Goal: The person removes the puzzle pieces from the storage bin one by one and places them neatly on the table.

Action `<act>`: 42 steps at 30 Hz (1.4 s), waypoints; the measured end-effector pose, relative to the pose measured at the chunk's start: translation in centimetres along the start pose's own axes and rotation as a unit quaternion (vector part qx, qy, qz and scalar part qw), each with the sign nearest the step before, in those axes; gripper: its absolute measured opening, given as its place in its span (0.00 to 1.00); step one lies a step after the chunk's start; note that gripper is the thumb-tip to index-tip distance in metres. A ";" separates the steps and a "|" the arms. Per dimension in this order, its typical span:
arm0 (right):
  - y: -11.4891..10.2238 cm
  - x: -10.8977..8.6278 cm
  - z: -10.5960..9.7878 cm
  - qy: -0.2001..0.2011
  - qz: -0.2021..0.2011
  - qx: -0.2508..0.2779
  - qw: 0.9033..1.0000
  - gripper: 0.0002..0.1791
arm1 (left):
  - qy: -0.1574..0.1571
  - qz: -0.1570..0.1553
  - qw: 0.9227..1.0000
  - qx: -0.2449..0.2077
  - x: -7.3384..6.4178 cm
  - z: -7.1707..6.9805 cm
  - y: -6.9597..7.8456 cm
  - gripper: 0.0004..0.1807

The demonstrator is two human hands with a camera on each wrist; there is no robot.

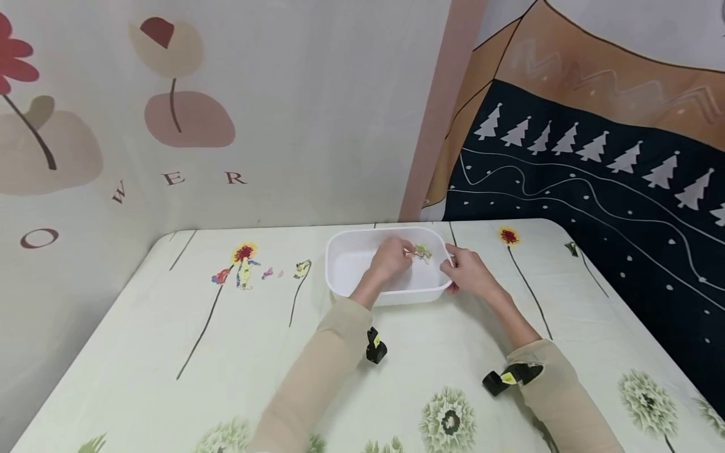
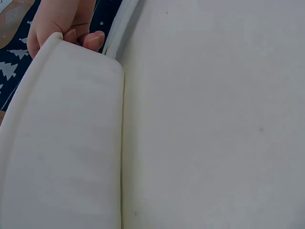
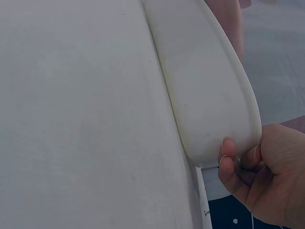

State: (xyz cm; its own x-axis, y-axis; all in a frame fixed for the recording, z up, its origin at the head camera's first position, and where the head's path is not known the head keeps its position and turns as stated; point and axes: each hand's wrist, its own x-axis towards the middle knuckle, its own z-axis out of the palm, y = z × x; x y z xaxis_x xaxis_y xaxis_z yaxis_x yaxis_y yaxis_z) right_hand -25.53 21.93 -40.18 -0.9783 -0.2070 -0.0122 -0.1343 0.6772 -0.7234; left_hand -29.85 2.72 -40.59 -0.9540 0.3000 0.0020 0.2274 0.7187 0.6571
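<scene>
As right hand [image 1: 471, 272] clamped tub [image 1: 416, 297] near far edge of desk [image 1: 436, 358], left hand [image 1: 391, 259] (closure unclear) needed lightness at colourful pieces [image 1: 422, 253].

The white tub [image 1: 352, 264] is passable at left; left hand [image 1: 391, 259] and right hand [image 1: 469, 270] (2 obstacles) crowd its right.

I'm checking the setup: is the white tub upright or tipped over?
Upright: the tub sits on the table, its open top facing up.

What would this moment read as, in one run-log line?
left hand: inside white tub, at small colourful pieces | right hand: grips tub's right end | patterned cloth: more pieces lying left of tub
</scene>
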 end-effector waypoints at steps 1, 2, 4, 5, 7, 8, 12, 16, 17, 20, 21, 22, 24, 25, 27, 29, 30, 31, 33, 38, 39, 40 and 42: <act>0.0 0.0 0.0 0.000 0.000 0.001 1.000 0.33 | -0.003 -0.001 1.000 0.004 0.0 0.0 0.0 0.15; 0.0 0.0 0.0 0.000 0.001 0.001 1.000 0.33 | -0.005 -0.002 1.000 0.009 -0.1 0.1 -0.1 0.15; 0.0 0.0 0.0 0.000 0.000 0.003 1.000 0.33 | -0.007 -0.002 1.000 0.021 -0.1 0.1 -0.1 0.15; -0.1 0.0 0.0 0.000 -0.001 0.003 1.000 0.33 | -0.008 -0.002 1.000 0.026 -0.2 0.1 -0.1 0.14; -0.1 0.0 0.0 0.001 -0.002 0.002 1.000 0.33 | -0.010 -0.001 0.999 0.037 -0.3 0.1 -0.2 0.11; -0.1 0.0 0.0 0.002 -0.003 0.001 1.000 0.33 | -0.012 -0.002 0.999 0.042 -0.3 0.1 -0.2 0.10; -0.1 0.0 0.0 0.002 -0.003 0.001 1.000 0.33 | -0.013 -0.003 0.998 0.056 -0.4 0.1 -0.4 0.05; -0.1 0.0 0.0 0.001 -0.002 0.002 1.000 0.33 | -0.007 0.008 0.998 0.069 -0.4 0.0 -0.4 0.05; 0.0 0.0 0.0 0.001 -0.002 0.002 1.000 0.33 | -0.004 0.011 0.997 0.073 -0.4 0.0 -0.4 0.04; 0.0 0.0 0.0 0.001 -0.003 0.001 1.000 0.33 | 0.006 0.024 0.996 0.085 -0.4 0.0 -0.4 0.06; 0.0 0.0 0.0 0.002 -0.003 0.001 1.000 0.33 | 0.008 0.028 0.996 0.086 -0.4 0.0 -0.3 0.07; 0.0 0.0 0.0 0.002 -0.003 0.000 1.000 0.33 | 0.013 0.032 0.995 0.089 -0.4 -0.1 -0.3 0.08; 0.0 0.0 0.0 0.001 -0.002 0.000 1.000 0.33 | 0.023 0.038 0.995 0.087 -0.5 -0.1 -0.3 0.09; 0.0 0.0 0.0 0.001 -0.001 0.000 1.000 0.33 | 0.027 0.039 0.995 0.085 -0.5 -0.1 -0.3 0.08; 0.0 0.0 0.0 0.000 0.001 0.001 1.000 0.33 | 0.032 0.038 0.996 0.072 -0.5 -0.1 -0.3 0.07; 0.0 0.0 0.0 0.000 0.002 0.002 1.000 0.33 | 0.037 0.033 0.997 0.059 -0.5 -0.2 -0.3 0.07; 0.0 0.0 0.0 0.000 0.003 0.002 1.000 0.33 | 0.040 0.030 0.997 0.054 -0.5 -0.2 -0.3 0.07; 0.0 0.0 0.0 0.001 0.002 0.001 1.000 0.33 | 0.043 0.026 0.998 0.048 -0.5 -0.3 -0.2 0.07; 0.0 0.0 0.0 0.001 0.002 0.002 1.000 0.33 | 0.049 0.020 0.998 0.041 -0.6 -0.4 -0.2 0.08; 0.0 -0.1 0.1 0.002 0.000 0.001 1.000 0.33 | 0.067 0.018 0.997 0.020 -1.0 -0.9 -0.1 0.06; 0.0 -0.1 0.0 0.003 -0.001 0.002 1.000 0.33 | 0.071 0.022 0.997 0.009 -1.1 -1.0 -0.1 0.05; 0.0 -0.1 0.0 0.004 -0.001 0.002 1.000 0.32 | 0.075 0.026 0.997 -0.002 -1.1 -1.2 -0.2 0.05; 0.0 -0.1 0.0 0.005 -0.004 0.002 1.000 0.32 | 0.083 0.034 0.995 -0.031 -1.3 -1.5 -0.3 0.04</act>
State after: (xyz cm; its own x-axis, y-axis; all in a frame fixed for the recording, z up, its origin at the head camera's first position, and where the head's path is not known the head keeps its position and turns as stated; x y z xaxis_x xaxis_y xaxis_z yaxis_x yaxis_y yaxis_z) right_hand -25.42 21.96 -40.22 -0.9789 -0.2044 0.0003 -0.1408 0.6731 -0.7260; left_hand -28.98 1.20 -39.69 -0.9574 0.2338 0.1693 0.2840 0.6588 0.6967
